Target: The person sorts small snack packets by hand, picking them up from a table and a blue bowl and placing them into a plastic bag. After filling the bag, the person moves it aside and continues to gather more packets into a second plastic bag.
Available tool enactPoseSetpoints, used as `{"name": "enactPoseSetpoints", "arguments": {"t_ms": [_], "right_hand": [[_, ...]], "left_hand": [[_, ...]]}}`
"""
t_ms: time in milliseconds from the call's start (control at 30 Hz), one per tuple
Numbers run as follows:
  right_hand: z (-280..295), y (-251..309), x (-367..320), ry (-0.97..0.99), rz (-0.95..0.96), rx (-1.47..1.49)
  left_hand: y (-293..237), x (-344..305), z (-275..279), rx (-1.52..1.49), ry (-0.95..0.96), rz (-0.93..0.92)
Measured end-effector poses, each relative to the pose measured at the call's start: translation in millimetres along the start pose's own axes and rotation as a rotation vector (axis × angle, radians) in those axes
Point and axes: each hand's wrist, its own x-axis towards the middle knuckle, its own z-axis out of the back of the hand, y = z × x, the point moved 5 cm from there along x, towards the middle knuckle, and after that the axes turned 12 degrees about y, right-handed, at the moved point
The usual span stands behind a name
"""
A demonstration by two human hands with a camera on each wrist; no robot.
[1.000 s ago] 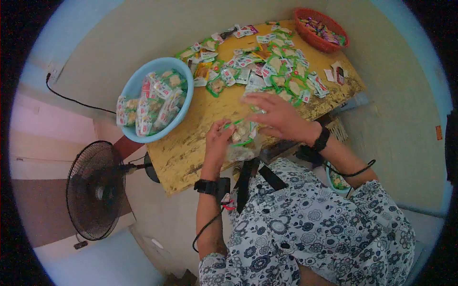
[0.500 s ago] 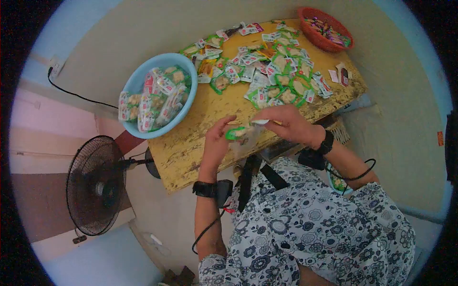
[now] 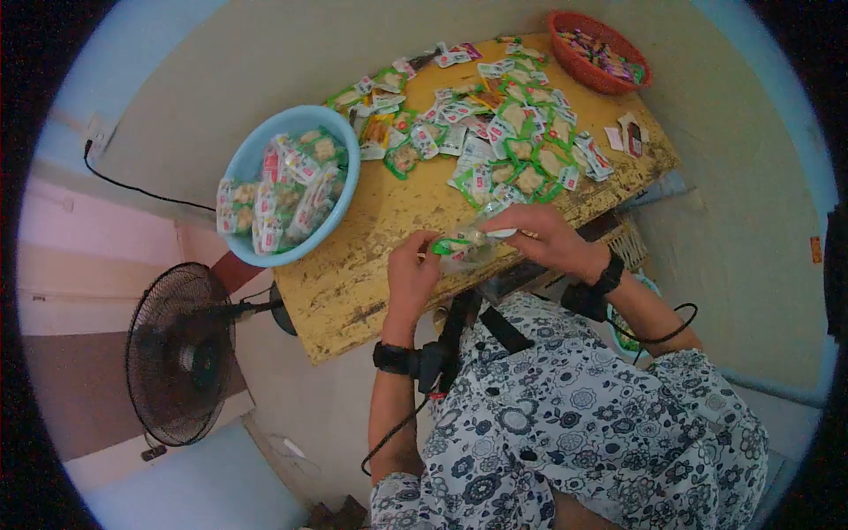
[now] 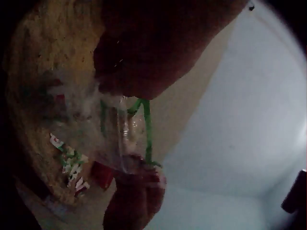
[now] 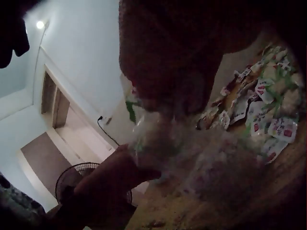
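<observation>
Over the table's near edge, my left hand (image 3: 413,272) grips a clear plastic bag (image 3: 480,258) with a green-edged snack packet (image 3: 449,246) at its side. My right hand (image 3: 549,238) is at the bag's other side and pinches a small white packet (image 3: 502,233) between thumb and fingers. In the left wrist view, the packet's green edge (image 4: 148,129) shows between the two dark hands. Crumpled bag film (image 5: 216,165) spreads below the right hand in the right wrist view. Many green and white snack packets (image 3: 530,179) lie just beyond the hands.
A light blue basin (image 3: 353,190) of bagged packets stands at the table's left. A red basket (image 3: 645,81) of small wrapped snacks sits at the far right corner, with a phone-like dark object (image 3: 633,140) nearby. A black fan (image 3: 181,353) stands left of the yellow table (image 3: 340,305).
The right hand, spread above the bag at first, has come down to the bag with a white packet pinched. The left hand has kept its grip and shifted slightly right.
</observation>
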Motion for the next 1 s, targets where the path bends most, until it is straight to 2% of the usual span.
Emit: {"name": "enactPoseSetpoints", "arguments": {"t_ms": [100, 233, 333, 400, 600, 700, 800, 900, 1000], "right_hand": [[11.8, 0.3, -16.7, 0.088, -0.044, 0.078], [19.8, -0.7, -26.4, 0.121, -0.105, 0.165], [19.5, 1.7, -23.6, 0.055, -0.137, 0.103], [20.5, 8.1, -19.9, -0.012, -0.077, 0.034], [31.0, 32.8, -5.8, -0.104, -0.036, -0.047], [33.0, 43.4, -4.2, -0.088, -0.007, -0.088], [30.3, 46.4, -5.0, -0.080, 0.041, -0.096], [30.3, 47.8, -5.5, -0.078, 0.067, -0.080], [30.7, 50.1, -7.6, -0.073, 0.076, -0.077]], "left_hand": [[-23.8, -4.9, 6.9, -0.045, -0.032, 0.008], [-13.7, -9.3, -1.4, 0.024, -0.013, -0.101], [-13.3, -6.7, -4.2, 0.029, -0.007, -0.143], [-20.3, -7.5, -1.8, 0.077, -0.060, -0.214], [-28.3, -14.8, 2.5, 0.001, -0.093, -0.035], [-28.1, -20.5, -4.6, -0.179, 0.058, 0.003], [-1.1, -11.9, -18.4, -0.233, 0.141, -0.022], [10.5, -8.7, -22.1, -0.266, 0.167, -0.045], [15.1, -3.9, -25.5, -0.455, 0.239, -0.061]]}}
